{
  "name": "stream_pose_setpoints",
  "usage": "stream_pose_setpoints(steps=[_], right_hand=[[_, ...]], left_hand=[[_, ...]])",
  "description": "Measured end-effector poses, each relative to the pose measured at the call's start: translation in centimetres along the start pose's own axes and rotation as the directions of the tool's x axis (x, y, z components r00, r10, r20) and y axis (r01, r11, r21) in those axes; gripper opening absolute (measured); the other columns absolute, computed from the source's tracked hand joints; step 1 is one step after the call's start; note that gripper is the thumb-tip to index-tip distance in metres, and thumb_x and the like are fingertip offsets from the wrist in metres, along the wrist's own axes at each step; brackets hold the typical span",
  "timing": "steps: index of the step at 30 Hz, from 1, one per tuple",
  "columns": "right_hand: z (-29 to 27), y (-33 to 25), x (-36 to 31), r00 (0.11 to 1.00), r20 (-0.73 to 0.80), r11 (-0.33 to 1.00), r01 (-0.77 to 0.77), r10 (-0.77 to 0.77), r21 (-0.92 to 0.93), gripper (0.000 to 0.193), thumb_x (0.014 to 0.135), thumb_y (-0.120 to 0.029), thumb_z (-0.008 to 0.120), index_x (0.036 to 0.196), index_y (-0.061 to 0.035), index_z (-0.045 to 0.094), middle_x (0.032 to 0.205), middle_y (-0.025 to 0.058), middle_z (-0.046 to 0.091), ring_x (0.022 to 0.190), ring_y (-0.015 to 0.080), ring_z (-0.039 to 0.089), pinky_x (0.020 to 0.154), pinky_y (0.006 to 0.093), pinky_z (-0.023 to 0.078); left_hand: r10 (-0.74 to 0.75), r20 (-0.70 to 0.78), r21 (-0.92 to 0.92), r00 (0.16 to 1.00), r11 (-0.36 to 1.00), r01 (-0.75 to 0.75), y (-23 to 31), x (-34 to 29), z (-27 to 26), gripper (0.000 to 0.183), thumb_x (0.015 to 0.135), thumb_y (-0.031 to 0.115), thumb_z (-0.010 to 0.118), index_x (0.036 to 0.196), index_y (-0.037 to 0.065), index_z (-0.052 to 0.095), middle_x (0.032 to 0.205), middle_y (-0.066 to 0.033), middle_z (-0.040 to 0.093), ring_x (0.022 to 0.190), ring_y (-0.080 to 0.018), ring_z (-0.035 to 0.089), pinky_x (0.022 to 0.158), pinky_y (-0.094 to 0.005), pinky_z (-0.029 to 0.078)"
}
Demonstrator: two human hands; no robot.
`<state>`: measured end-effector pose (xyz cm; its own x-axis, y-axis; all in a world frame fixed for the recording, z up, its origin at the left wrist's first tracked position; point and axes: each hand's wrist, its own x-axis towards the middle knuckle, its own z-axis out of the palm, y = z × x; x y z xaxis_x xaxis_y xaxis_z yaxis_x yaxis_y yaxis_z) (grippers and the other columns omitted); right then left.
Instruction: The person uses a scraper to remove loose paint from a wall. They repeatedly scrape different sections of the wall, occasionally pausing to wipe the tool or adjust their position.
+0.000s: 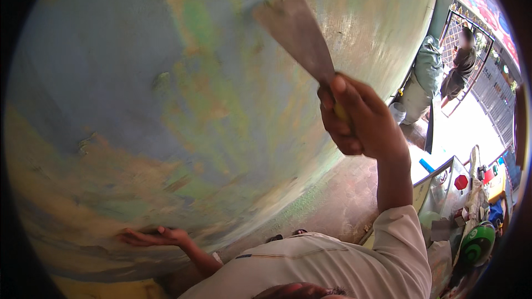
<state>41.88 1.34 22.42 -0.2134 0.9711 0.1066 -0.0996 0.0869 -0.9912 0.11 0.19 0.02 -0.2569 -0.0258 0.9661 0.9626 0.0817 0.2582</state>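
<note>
My right hand is raised and closed around the handle of a scraper with a broad, worn metal blade. A bit of yellowish handle shows between the fingers. The blade slants up and to the left, its wide edge at or close to the painted wall; exact contact I cannot tell. Patches of green, blue-grey, orange and yellow cover the wall, with small flaking spots. Low on the left, my left hand is open beside the wall, fingers stretched out to the left, with nothing visible in it.
Along the wall's foot runs a concrete floor with green dust on it. A cluttered table or cabinet at the right bears a green helmet. Farther off, a person stands by a metal gate, near large stuffed sacks.
</note>
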Motion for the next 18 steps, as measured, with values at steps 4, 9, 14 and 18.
stream_pose_setpoints(steps=[4,9,14,18], right_hand=[[0.5,0.2,-0.1,0.999,-0.023,0.999,0.048,-0.048,0.012,0.041,0.105,-0.046,0.039,0.091,-0.0091,0.046,0.057,-0.0034,0.037,0.035,0.0027,0.029,0.03,0.0188,0.025],[0.3,0.6,0.0,0.987,0.066,0.986,-0.152,0.147,0.075,0.041,0.104,-0.051,0.04,0.094,-0.0121,0.048,0.063,-0.0047,0.04,0.042,0.0031,0.032,0.036,0.0204,0.025],[-0.2,1.0,-0.2,0.999,0.027,0.986,0.024,-0.028,0.163,0.043,0.103,-0.052,0.042,0.094,-0.0113,0.047,0.061,-0.0041,0.039,0.042,0.0033,0.032,0.035,0.0205,0.024],[-0.2,0.6,0.2,0.997,0.078,0.989,-0.007,-0.004,0.145,0.043,0.103,-0.053,0.043,0.093,-0.011,0.048,0.06,-0.0037,0.039,0.041,0.0035,0.032,0.035,0.0205,0.024]], left_hand=[[-0.021,0.019,-0.007,1.0,1.0,0.021,-0.1,-0.4,-0.3,0.079,0.099,0.066,0.026,0.152,0.008,0.032,0.158,-0.0253,0.017,0.147,-0.0421,0.017,0.114,-0.0605,0.018],[-0.013,0.023,-0.004,1.0,1.0,0.013,-0.3,-0.5,0.1,0.078,0.099,0.064,0.028,0.152,0.007,0.032,0.159,-0.0252,0.017,0.147,-0.0419,0.018,0.114,-0.06,0.02],[-0.029,0.034,-0.017,0.999,0.999,0.03,-0.5,-0.6,0.1,0.077,0.099,0.063,0.029,0.152,0.007,0.032,0.158,-0.0252,0.017,0.147,-0.042,0.018,0.114,-0.0599,0.022],[-0.005,0.007,-0.009,1.0,1.0,0.005,-0.3,-0.2,0.5,0.077,0.099,0.064,0.029,0.153,0.007,0.032,0.158,-0.025,0.018,0.147,-0.042,0.018,0.114,-0.0597,0.021]])
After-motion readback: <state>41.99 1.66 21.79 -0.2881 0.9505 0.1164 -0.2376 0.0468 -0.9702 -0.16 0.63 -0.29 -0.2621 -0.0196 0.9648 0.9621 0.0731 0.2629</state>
